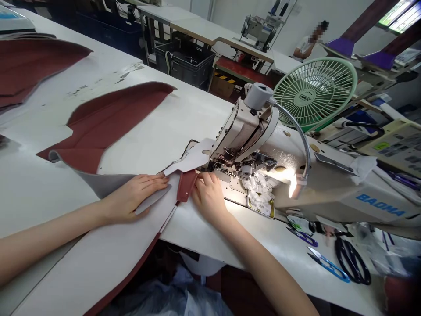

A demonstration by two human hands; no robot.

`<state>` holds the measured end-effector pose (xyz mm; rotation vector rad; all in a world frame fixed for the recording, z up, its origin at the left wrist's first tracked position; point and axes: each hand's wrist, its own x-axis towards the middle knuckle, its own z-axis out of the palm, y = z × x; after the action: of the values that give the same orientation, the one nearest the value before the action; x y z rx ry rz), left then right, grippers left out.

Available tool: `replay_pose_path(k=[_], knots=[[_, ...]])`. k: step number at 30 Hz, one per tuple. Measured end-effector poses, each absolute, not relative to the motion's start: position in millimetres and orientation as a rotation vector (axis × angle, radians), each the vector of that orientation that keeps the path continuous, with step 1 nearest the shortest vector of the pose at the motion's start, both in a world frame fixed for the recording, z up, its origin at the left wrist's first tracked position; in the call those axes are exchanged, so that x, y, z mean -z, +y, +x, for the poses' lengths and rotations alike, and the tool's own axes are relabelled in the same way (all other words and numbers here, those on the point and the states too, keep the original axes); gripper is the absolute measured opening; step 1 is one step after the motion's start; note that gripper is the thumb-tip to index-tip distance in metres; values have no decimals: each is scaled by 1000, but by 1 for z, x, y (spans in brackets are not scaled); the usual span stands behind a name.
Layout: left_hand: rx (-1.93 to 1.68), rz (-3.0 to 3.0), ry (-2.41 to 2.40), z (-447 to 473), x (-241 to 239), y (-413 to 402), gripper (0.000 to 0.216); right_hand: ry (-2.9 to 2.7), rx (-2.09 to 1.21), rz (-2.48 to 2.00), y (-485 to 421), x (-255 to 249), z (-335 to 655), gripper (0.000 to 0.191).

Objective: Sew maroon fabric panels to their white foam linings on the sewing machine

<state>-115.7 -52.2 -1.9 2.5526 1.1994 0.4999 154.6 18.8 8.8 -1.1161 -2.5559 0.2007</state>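
A large panel (108,259), pale on its upturned back and maroon along its edge, stretches from the lower left to the sewing machine (243,131). On its upper end my left hand (136,195) lies with fingers extended, pressing a grey-edged flap; the thumb rests apart at the flap's edge. A short maroon strip (187,186) crosses the panel's end between my hands. Close by the needle area, my right hand (208,195) has its fingers bent against that strip's right side; its fingertips are partly hidden. A white template-like piece (190,159) lies just beyond the strip.
More maroon panels (125,118) lie at the left. Right of the needle area, a small tray (261,204) holds white scraps. Blue thread snips (333,265) and black-handled scissors (353,261) lie at the right. A green fan (312,94) stands behind; a person (307,46) sits farther back.
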Motion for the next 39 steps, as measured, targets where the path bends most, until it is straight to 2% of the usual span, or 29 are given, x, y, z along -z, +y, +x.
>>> replay_pose_path(k=[5, 8, 11, 14, 18, 23, 26, 30, 34, 39], knots=[[-542, 2546, 1203, -116, 0, -52, 61, -2390, -395, -1087, 28, -2, 156, 36], [-561, 2548, 1182, -116, 1, -52, 60, -2288, -421, -1237, 34, 5, 158, 35], [-575, 2549, 1185, -116, 0, -52, 56, -2449, -388, -1166, 40, 5, 156, 35], [-563, 2532, 1194, -115, -1, -51, 54, -2605, -435, -935, 47, -3, 149, 48], [-546, 2547, 1200, -113, -3, -51, 59, -2658, -469, -853, 58, -25, 137, 66], [-520, 2534, 1236, -114, -3, -52, 59, -2697, -729, -948, 62, -34, 131, 61], [-531, 2549, 1197, -116, -1, -52, 57, -2718, -626, -966, 55, -22, 128, 58], [-480, 2579, 1226, -115, 1, -52, 42, -2722, -394, -1024, 41, -12, 108, 65], [-509, 2543, 1303, -122, -6, -59, 44, -2712, -352, -1141, 36, -13, 83, 76], [-871, 2548, 1351, -138, -51, -59, 47, -2740, -283, -1178, 36, -7, 74, 79]])
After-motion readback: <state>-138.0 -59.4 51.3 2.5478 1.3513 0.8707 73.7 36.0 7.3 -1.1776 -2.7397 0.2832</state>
